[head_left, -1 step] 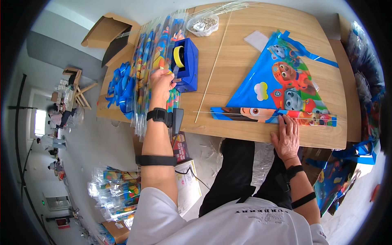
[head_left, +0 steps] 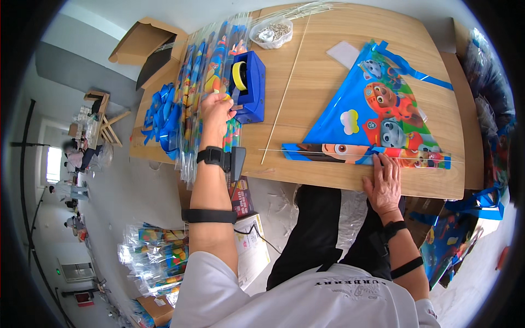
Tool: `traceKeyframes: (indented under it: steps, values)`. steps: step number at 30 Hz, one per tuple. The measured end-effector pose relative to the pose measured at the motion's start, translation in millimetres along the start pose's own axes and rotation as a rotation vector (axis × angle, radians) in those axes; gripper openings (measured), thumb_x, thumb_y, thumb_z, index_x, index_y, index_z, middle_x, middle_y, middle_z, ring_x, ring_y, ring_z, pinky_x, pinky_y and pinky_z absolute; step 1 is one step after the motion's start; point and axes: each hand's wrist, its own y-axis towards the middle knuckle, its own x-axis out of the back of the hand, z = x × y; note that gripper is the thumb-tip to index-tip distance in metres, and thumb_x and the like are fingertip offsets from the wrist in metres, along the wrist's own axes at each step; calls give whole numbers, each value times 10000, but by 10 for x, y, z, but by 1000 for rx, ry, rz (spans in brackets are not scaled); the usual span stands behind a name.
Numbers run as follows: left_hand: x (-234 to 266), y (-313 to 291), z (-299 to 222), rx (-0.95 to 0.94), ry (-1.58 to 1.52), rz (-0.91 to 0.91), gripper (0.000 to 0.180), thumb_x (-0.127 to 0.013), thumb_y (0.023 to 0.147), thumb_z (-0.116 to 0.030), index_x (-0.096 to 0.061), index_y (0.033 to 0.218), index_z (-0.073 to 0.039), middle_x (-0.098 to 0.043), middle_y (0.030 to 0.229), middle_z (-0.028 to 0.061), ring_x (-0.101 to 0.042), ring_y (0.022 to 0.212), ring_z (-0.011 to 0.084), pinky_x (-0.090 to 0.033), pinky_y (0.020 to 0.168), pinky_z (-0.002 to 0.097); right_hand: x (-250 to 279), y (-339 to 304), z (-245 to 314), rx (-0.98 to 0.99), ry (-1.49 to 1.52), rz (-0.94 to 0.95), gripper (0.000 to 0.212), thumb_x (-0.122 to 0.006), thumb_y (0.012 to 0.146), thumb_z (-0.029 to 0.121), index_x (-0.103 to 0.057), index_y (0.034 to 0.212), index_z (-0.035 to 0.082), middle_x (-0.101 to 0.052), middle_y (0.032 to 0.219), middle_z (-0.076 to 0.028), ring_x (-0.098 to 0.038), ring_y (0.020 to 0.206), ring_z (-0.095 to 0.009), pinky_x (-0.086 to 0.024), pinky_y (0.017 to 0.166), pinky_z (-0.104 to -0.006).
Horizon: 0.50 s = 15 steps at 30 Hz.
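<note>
My left hand (head_left: 217, 107) is closed in a pinch at the cutting end of a blue tape dispenser (head_left: 254, 93), with the end of its tape in the fingers. The yellow-cored roll of tape (head_left: 239, 75) sits in the dispenser. On the right of the table lies a triangular kite sheet (head_left: 350, 98) printed with cartoon dogs, its near edge folded up into a strip. A thin pale rod (head_left: 322, 154) runs along that strip. My right hand (head_left: 386, 180) rests flat on the strip, fingers stretched out, pressing near its middle.
Left of the dispenser lie rolled printed sheets in clear sleeves (head_left: 188, 104) and blue ribbon (head_left: 161, 117). A plastic tub of small parts (head_left: 281, 41) stands at the back. Another thin rod (head_left: 287, 82) crosses the wooden table (head_left: 322, 27). An open cardboard box (head_left: 139, 44) is at far left.
</note>
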Motion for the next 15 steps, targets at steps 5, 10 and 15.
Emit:
traceKeyframes:
  steps: [5, 10, 15]
  values:
    - [59, -123, 233, -149, -321, -35, 266, -654, 793, 49, -507, 1014, 30, -606, 935, 120, -620, 745, 214, -547, 609, 346, -1, 14, 11, 5, 8, -13, 635, -654, 780, 251, -451, 1334, 19, -438, 1323, -164, -404, 1252, -372, -271, 1119, -510]
    - [-121, -269, 103, -19, -221, -177, 232, -667, 773, 38, -483, 903, -20, -586, 783, 105, -567, 515, 180, -443, 414, 295, -14, 46, -15, 0, 6, -9, 627, -647, 784, 242, -449, 1336, 21, -438, 1326, -163, -405, 1251, -377, -269, 1120, -516]
    - [-139, -141, 213, 67, -353, -211, 221, -641, 735, 92, -481, 824, -31, -533, 656, 86, -432, 368, 149, -361, 349, 276, -1, 23, -2, 1, 13, -11, 633, -652, 780, 247, -449, 1336, 22, -441, 1324, -162, -405, 1255, -370, -269, 1121, -511]
